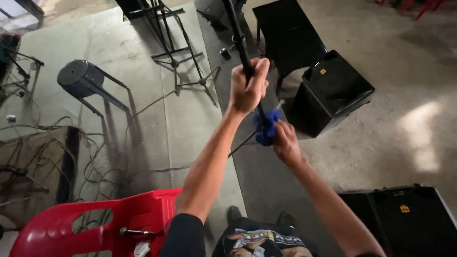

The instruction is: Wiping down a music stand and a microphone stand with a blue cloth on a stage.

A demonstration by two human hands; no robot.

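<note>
Left hand [247,85] has its grip closed round a black microphone-stand pole [240,43], held upright above the floor [381,119]. Right hand [285,143] closes on a blue cloth [265,127] wrapped about the pole lower down. Pole judged rigid, light, smooth; hold mid-shaft.

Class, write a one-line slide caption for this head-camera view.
Left hand grips a black stand pole while the right hand works a blue cloth against it.

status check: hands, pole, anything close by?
Left hand shut on thin black metal pole. Right hand shut on blue cloth against the pole. Black box speaker close behind; red plastic chair near left.
</note>
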